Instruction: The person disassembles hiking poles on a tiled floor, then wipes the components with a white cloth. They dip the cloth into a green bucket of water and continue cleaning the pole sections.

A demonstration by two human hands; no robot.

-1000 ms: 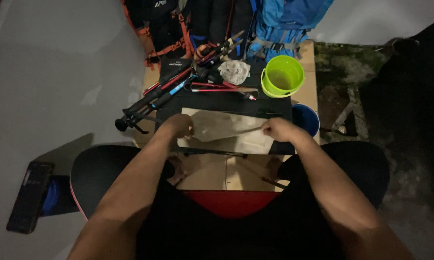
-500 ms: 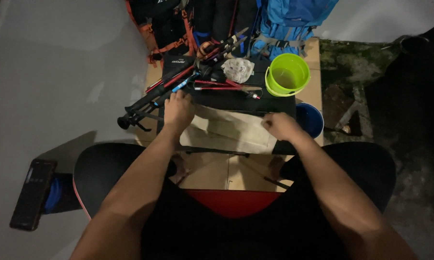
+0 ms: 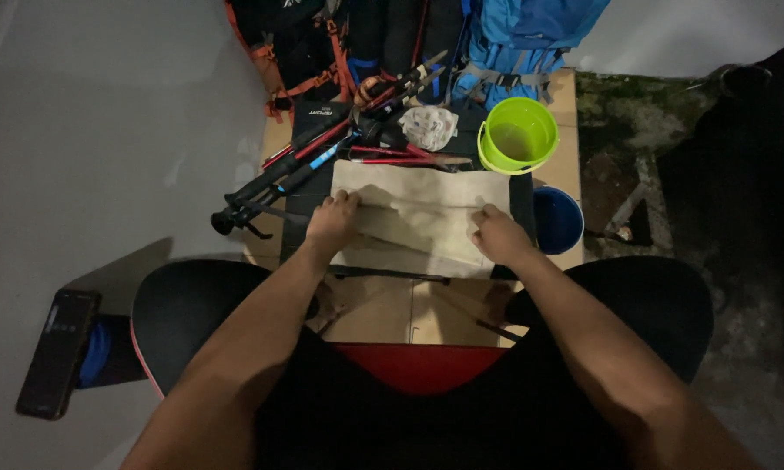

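Observation:
A beige cloth (image 3: 427,204) lies spread on a black mat over a cardboard sheet (image 3: 392,309) on the floor. My left hand (image 3: 331,224) pinches a fold of the cloth at its left side. At the cloth's right side my right hand (image 3: 499,235) grips the same fold. Both forearms reach forward from my lap.
Black and red trekking poles (image 3: 296,170) lie to the left and behind the cloth. A lime-green bucket (image 3: 518,137) and a dark blue bowl (image 3: 557,219) stand at the right. A crumpled white rag (image 3: 428,127), backpacks (image 3: 514,43) behind, a phone (image 3: 59,352) at lower left.
Both hands have moved forward with the cloth, and the cloth now lies spread wider and flatter than before.

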